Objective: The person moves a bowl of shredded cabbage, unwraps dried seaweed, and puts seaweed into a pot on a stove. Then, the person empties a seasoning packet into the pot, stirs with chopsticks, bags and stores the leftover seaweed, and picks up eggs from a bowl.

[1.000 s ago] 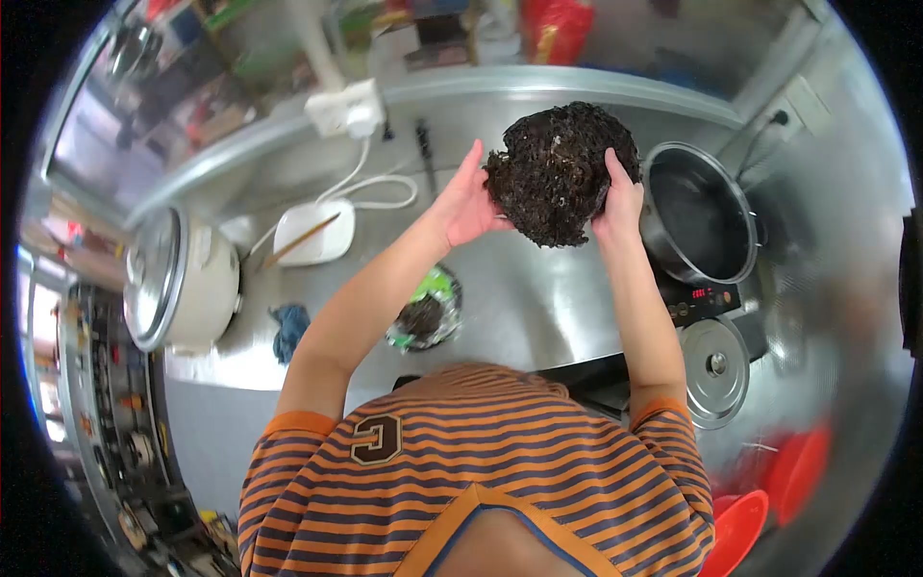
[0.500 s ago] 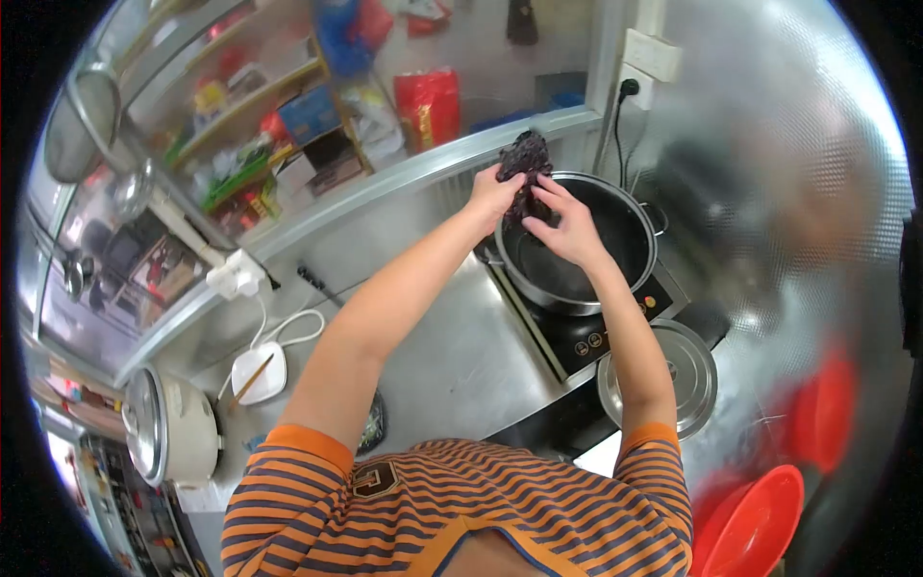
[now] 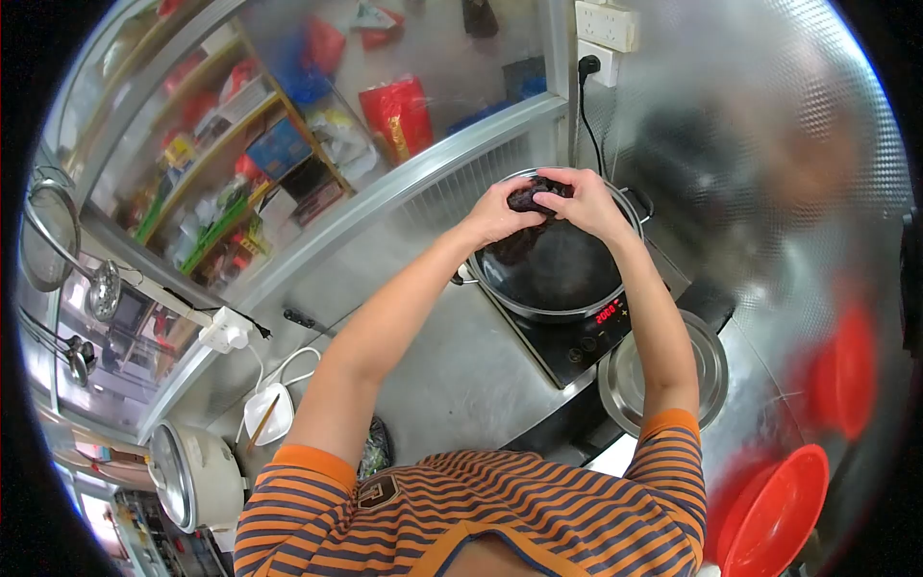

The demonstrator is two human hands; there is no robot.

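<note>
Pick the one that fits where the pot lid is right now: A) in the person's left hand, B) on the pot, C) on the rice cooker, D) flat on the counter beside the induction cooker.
D: the pot lid lies flat on the counter next to the induction cooker, while the pot stands open and both hands hold a dark clump over it.

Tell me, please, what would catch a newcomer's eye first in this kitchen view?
Both bare hands, left hand and right hand, grip a dark crinkly clump of dried seaweed over the round steel pot at centre. The pot sits on a black induction cooker with a red lit display. A bright red plastic basin glows at lower right.
</note>
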